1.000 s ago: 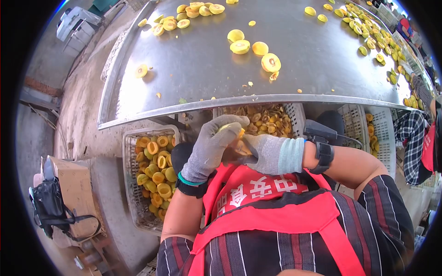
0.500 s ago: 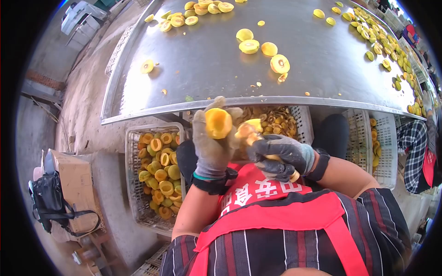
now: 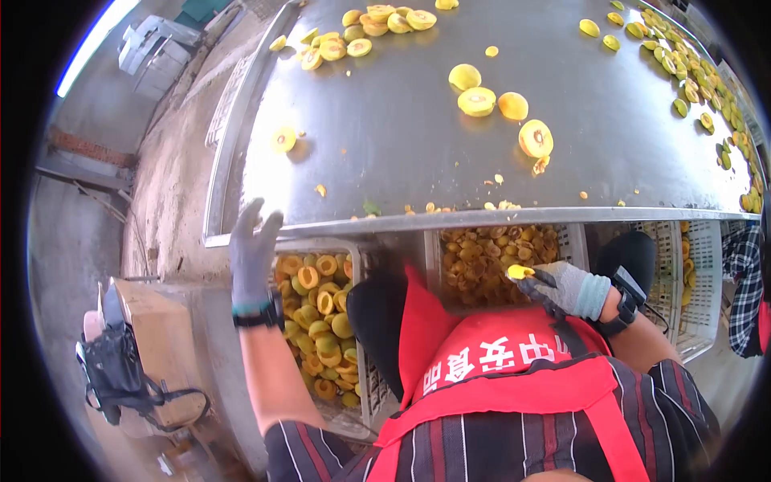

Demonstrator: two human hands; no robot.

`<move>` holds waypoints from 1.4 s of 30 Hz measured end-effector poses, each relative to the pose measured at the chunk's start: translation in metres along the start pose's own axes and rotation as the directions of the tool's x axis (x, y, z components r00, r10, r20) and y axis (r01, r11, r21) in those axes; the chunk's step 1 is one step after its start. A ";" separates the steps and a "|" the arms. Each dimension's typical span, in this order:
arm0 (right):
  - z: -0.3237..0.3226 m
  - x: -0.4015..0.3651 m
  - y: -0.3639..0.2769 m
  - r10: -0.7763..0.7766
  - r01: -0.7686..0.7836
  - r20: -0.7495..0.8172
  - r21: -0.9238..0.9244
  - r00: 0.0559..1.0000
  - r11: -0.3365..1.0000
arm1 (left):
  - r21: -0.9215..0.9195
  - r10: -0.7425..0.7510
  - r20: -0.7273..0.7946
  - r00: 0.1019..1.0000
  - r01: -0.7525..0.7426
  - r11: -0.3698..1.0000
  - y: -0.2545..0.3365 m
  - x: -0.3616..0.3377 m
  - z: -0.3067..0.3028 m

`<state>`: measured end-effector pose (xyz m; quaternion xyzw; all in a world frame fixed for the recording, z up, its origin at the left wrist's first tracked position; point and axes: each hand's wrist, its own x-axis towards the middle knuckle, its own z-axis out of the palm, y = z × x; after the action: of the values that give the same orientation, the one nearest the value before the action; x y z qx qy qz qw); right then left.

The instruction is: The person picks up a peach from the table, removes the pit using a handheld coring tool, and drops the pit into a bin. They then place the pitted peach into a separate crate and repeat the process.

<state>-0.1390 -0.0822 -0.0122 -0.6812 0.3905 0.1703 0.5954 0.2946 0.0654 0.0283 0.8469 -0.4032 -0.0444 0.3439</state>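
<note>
My left hand (image 3: 254, 253), in a grey glove, is open with fingers spread. It hangs by the table's front left corner, beside a white crate (image 3: 353, 251) of hollowed yellow peach halves (image 3: 325, 301). My right hand (image 3: 566, 291), in a grey and black glove, is closed around a pitting tool, mostly hidden by the fingers. A bright yellow bit (image 3: 520, 272) sticks out at its fingertips, too small to tell whether fruit or tool. Under that hand a second crate (image 3: 572, 241) holds brown-orange pits and scraps (image 3: 490, 261).
The metal table (image 3: 385, 153) spans the front, its raised rim (image 3: 482, 218) nearest me. Peach halves (image 3: 536, 139) lie on it, with a long pile (image 3: 699, 72) at right. More crates (image 3: 703, 273) stand right, near a person's checkered sleeve (image 3: 743, 257). A cardboard box (image 3: 157, 345) and black bag (image 3: 120, 361) are left.
My left hand has let go of the hollowed peach half and swung left, its fingers opening. My right hand has moved right, away from it, still closed. The view has shifted slightly.
</note>
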 end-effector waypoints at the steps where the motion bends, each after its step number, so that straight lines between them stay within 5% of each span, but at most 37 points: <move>1: -0.002 -0.002 -0.002 -0.031 0.031 0.003 0.004 1.000 1.000 | 0.146 -0.024 0.031 0.999 0.019 0.989 0.005 0.035 0.010; 4: -0.005 -0.002 0.009 -0.085 0.082 -0.047 -0.055 0.995 0.995 | 0.399 0.091 0.013 0.996 -0.089 0.912 -0.023 0.132 0.052; 6: -0.010 -0.004 0.011 -0.001 0.000 -0.080 -0.006 0.997 1.000 | 0.417 0.010 0.053 0.999 -0.031 0.908 -0.045 0.177 0.072; 8: -0.011 -0.003 0.025 -0.140 0.126 -0.144 -0.099 0.980 0.987 | 0.337 -0.164 0.172 0.971 0.099 0.936 -0.060 0.204 0.091; 9: -0.014 -0.005 0.020 -0.057 0.056 -0.113 -0.013 0.992 0.998 | 0.150 -0.157 0.272 0.950 0.119 0.982 -0.069 0.203 0.101; 13: -0.016 0.000 0.014 0.000 0.007 -0.063 0.110 0.998 0.994 | 0.164 -0.172 0.303 0.937 0.127 0.978 -0.027 0.171 0.106; 15: -0.014 0.006 0.014 -0.077 0.077 -0.062 -0.002 0.995 0.997 | 0.276 -0.123 0.452 0.883 -0.007 0.961 0.002 0.148 0.103; 16: -0.013 0.005 0.010 -0.083 0.083 -0.063 -0.001 0.995 0.997 | 0.311 0.037 0.489 0.871 -0.214 0.926 0.012 0.133 0.104; 17: -0.013 0.002 0.003 -0.176 0.175 -0.081 -0.025 0.981 0.984 | 0.142 0.128 0.528 0.839 -0.236 0.961 0.014 0.119 0.109; 18: -0.012 -0.001 -0.005 -0.268 0.264 -0.095 -0.052 0.959 0.963 | 0.023 -0.023 0.536 0.844 0.012 1.000 0.073 0.081 0.098; 19: -0.013 -0.004 -0.014 -0.225 0.220 -0.071 -0.067 0.972 0.973 | -0.296 0.072 0.513 0.855 0.097 0.950 0.085 0.057 0.097; 20: -0.014 -0.009 -0.021 -0.229 0.225 -0.069 -0.068 0.971 0.972 | -0.537 0.120 0.523 0.844 0.216 0.816 0.109 0.029 0.092; 22: -0.012 -0.017 -0.034 -0.210 0.182 0.054 0.326 0.976 0.928 | -0.811 0.089 0.483 0.871 0.406 0.421 0.140 -0.022 0.099; 25: -0.002 -0.012 -0.032 -0.331 0.273 0.078 0.408 0.940 0.871 | -0.732 0.150 0.674 0.723 0.681 0.002 0.155 -0.079 0.117; 26: 0.000 -0.013 -0.032 -0.414 0.337 0.072 0.462 0.908 0.820 | -0.700 0.143 0.704 0.695 0.713 -0.019 0.159 -0.094 0.122; 28: 0.004 -0.022 -0.041 -0.289 0.248 0.037 0.418 0.957 0.874 | -0.634 0.343 0.677 0.651 0.753 -0.178 0.158 -0.115 0.131; 29: 0.005 -0.019 -0.036 -0.324 0.266 0.062 0.439 0.944 0.858 | -0.635 0.342 0.676 0.653 0.751 -0.179 0.157 -0.124 0.133; 30: 0.006 -0.019 -0.035 -0.359 0.282 0.088 0.458 0.929 0.843 | -0.734 0.360 0.647 0.672 0.677 0.056 0.157 -0.133 0.134; 31: 0.008 -0.025 -0.040 -0.284 0.222 0.088 0.423 0.955 0.878 | -0.784 0.383 0.621 0.684 0.551 0.285 0.158 -0.140 0.135; 32: 0.009 -0.028 -0.044 -0.288 0.226 0.090 0.420 0.953 0.879 | -0.787 0.382 0.617 0.688 0.547 0.286 0.162 -0.146 0.133; 35: 0.016 -0.029 -0.038 -0.241 0.227 0.020 0.278 0.970 0.933 | -0.768 0.170 0.637 0.752 0.639 0.054 0.181 -0.158 0.126; 37: 0.022 -0.020 -0.023 -0.645 0.481 -0.288 -0.471 0.708 0.739 | -0.739 0.232 0.658 0.717 0.673 0.017 0.170 -0.157 0.127; 39: 0.021 -0.027 -0.023 -0.632 0.495 -0.307 -0.420 0.712 0.761 | -0.703 0.321 0.681 0.659 0.710 0.035 0.157 -0.153 0.133; 42: 0.022 -0.028 -0.027 -0.639 0.480 -0.343 -0.444 0.689 0.756 | -0.715 0.264 0.684 0.680 0.697 0.060 0.163 -0.161 0.136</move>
<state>-0.1315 -0.0524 0.0204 -0.8750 0.2609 -0.1336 0.3853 0.0325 0.0346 -0.0071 0.3598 -0.2047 -0.6609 0.6260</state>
